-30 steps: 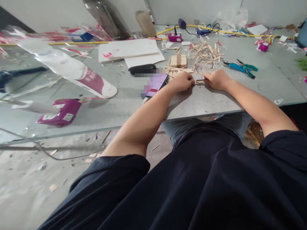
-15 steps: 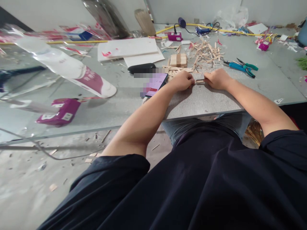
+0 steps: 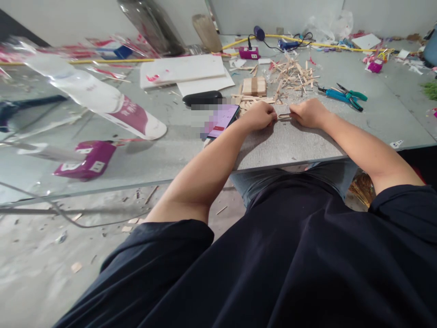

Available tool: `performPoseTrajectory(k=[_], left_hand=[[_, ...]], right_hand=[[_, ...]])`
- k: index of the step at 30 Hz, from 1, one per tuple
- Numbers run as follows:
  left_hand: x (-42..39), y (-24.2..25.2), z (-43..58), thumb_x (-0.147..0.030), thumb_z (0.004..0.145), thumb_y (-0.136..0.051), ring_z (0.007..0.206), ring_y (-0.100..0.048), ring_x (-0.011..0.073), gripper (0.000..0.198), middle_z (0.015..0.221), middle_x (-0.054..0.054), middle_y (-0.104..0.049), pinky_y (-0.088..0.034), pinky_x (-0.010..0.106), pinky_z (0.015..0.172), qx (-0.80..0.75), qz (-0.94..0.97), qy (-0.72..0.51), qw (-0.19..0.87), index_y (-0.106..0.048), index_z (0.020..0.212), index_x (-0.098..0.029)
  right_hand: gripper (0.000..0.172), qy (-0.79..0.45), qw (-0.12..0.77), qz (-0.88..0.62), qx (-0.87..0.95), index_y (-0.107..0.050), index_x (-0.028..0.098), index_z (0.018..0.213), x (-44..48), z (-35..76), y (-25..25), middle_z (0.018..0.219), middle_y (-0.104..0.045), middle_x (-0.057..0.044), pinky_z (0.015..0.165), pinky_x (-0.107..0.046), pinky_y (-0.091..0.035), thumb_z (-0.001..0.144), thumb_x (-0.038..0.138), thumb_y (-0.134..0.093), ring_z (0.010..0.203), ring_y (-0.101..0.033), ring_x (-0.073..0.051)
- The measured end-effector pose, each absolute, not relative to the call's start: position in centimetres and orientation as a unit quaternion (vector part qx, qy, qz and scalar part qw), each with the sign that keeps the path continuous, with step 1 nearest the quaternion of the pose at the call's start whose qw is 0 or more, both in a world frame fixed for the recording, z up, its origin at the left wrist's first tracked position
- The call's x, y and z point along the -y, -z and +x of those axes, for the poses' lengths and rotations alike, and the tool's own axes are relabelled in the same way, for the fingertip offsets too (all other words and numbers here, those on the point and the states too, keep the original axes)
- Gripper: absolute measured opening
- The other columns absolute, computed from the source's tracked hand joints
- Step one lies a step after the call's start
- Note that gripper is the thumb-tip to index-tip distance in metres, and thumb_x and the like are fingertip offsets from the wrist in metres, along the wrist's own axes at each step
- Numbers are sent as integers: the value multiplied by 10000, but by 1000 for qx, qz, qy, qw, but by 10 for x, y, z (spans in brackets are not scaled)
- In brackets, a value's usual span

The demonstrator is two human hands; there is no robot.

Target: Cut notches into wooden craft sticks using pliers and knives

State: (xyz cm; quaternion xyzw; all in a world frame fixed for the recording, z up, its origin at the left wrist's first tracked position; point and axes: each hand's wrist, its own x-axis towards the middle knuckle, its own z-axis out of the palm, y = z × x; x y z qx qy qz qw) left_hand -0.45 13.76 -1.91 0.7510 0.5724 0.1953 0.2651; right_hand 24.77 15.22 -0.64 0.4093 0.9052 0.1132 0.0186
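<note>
My left hand [image 3: 260, 115] is closed at the edge of a grey board [image 3: 269, 148], its fingers pinching a small, pale wooden stick [image 3: 282, 118]. Just to the right, my right hand [image 3: 309, 112] is wrapped round a thin dark tool [image 3: 286, 114]; its slim end points left and lies against the stick. Most of the tool is hidden in the fist, so its kind does not show. Behind my left hand lie more flat sticks and a taped bundle of sticks [image 3: 254, 86].
A phone [image 3: 223, 121] and a black case [image 3: 202, 98] lie left of my left hand. Loose sticks [image 3: 297, 75] are heaped behind the hands. Teal-handled pliers [image 3: 344, 96] rest to the right. A white bottle [image 3: 102, 98] and a purple box [image 3: 89, 158] stand far left.
</note>
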Motion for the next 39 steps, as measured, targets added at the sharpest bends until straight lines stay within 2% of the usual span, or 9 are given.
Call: performPoseTrajectory(k=[8,17,26,39], left_hand=[[-141,22,-5,-206,969,-695,771,-565,226,192,648,23,-622,-428,381,813,-575,754,-195,252,-735,784,-238],[-141,21,-5,-197,951,-695,795,-578,239,175,672,38,-629,-446,392,849,-576,756,-190,247,-743,787,-236],[-138,19,-3,-194,996,-668,852,-582,252,214,703,41,-649,-450,373,880,-582,756,-184,237,-750,801,-227],[-144,22,-4,-196,941,-691,864,-599,260,151,716,50,-655,-463,400,920,-583,765,-161,220,-780,820,-221]], right_hand=[[535,-108,17,410,-906,-750,184,1480,-154,248,5,1231,-873,-192,798,-396,-392,1193,440,-378,1010,-764,-321],[512,-95,19,415,-905,-753,187,1463,-157,247,5,1224,-871,-192,792,-394,-397,1188,436,-400,995,-761,-316],[468,-84,14,412,-907,-771,193,1418,-158,247,3,1191,-870,-184,746,-386,-341,1172,423,-445,984,-763,-324],[437,-83,13,402,-912,-765,191,1395,-163,246,6,1183,-872,-181,747,-393,-325,1165,404,-461,942,-746,-304]])
